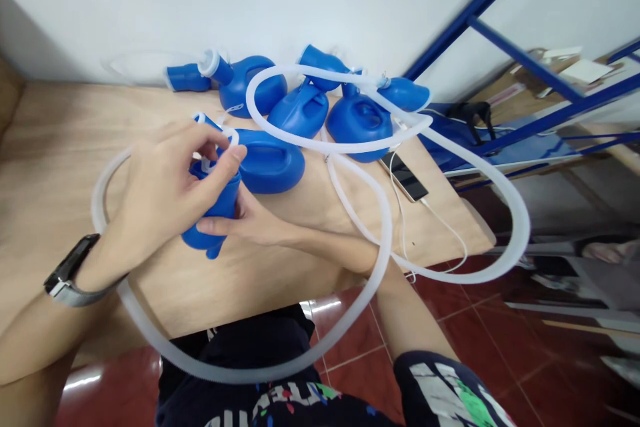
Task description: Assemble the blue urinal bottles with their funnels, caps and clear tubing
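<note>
My right hand (253,217) is wrapped round a blue plastic cup-shaped piece (227,203), its open mouth facing up. Over that mouth, my left hand (170,177) has its fingers bent and closed at the rim. A bit of white shows by those fingertips, too hidden to name. Just behind the cup, a blue handled bottle (273,160) lies on its side, with a white ring close to my left fingertips. A long translucent white hose (240,373) passes behind my left hand and loops below both forearms and across to the right.
More blue handled bottles (300,110) and a loose blue tubular piece (187,78) stand along the wall. A phone (407,177) with a white cable lies at the right of the wooden table (55,140). Blue metal rails (525,57) rise beyond the table's right edge.
</note>
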Action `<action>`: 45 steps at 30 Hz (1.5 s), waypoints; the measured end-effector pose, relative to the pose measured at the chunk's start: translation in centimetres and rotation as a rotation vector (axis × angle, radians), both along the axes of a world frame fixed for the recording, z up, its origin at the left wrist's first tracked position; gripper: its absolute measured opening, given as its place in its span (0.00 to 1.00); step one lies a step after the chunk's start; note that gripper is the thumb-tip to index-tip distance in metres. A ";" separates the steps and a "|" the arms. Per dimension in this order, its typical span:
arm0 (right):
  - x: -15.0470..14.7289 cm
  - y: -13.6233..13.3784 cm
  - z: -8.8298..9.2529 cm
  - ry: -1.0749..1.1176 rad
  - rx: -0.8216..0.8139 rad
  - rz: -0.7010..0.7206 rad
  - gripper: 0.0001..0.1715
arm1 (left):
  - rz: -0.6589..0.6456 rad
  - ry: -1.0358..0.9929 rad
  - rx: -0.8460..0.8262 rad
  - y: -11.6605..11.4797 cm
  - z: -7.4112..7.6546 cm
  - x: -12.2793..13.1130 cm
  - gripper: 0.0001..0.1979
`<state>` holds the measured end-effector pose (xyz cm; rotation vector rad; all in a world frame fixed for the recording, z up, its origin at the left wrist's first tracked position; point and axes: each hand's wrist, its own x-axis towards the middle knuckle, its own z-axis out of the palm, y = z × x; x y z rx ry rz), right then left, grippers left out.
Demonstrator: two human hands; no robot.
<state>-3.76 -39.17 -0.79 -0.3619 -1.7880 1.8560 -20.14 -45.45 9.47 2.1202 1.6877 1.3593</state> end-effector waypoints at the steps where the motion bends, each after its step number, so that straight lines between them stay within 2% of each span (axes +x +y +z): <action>1: 0.3 0.0 0.3 0.018 0.008 -0.039 0.77 | -0.019 -0.055 0.033 0.2 -0.2 -0.1 0.15; 4: 1.2 0.6 1.1 0.001 0.022 -0.051 0.81 | -0.076 -0.239 0.037 1.4 -0.5 -1.5 0.23; 8: 2.3 2.4 2.6 -0.072 0.082 -0.087 0.69 | -0.176 -0.465 -0.064 2.9 -0.1 -3.2 0.20; 10: 2.8 3.4 3.6 -0.102 0.174 -0.117 0.63 | -0.268 -0.545 -0.023 3.3 0.0 -3.4 0.20; 12: 3.3 4.3 4.5 -0.124 0.277 -0.149 0.58 | -0.319 -0.577 0.047 3.4 -0.1 -3.2 0.24; 17: 4.6 6.1 6.0 -0.135 0.468 -0.231 0.51 | -0.294 -0.423 0.091 3.3 -0.5 -2.4 0.33; 19: 5.0 6.7 6.2 -0.142 0.500 -0.230 0.52 | -0.306 -0.353 0.075 3.4 -0.7 -2.5 0.31; 22: 5.3 7.1 6.5 -0.126 0.542 -0.206 0.52 | -0.330 -0.221 0.095 3.6 -1.2 -3.0 0.23; 25: 5.4 7.1 6.2 -0.087 0.579 -0.194 0.49 | -0.304 0.025 0.138 3.7 -1.8 -3.1 0.29; 27: 5.3 7.1 5.7 -0.090 0.584 -0.213 0.46 | -0.304 0.113 0.157 3.7 -2.3 -2.6 0.30; 32: 5.5 7.1 5.1 -0.145 0.600 -0.200 0.39 | -0.331 0.077 0.155 3.6 -3.2 -1.2 0.30; 36: 6.0 7.2 5.8 -0.164 0.657 -0.169 0.33 | -0.379 0.034 0.092 3.7 -3.6 -1.3 0.39; 40: 6.0 7.4 5.9 -0.133 0.645 -0.120 0.39 | -0.419 0.027 0.083 3.7 -4.5 -1.3 0.46; 45: 6.3 7.0 6.5 -0.073 0.636 -0.091 0.42 | -0.432 -0.044 0.099 2.9 -5.5 0.0 0.47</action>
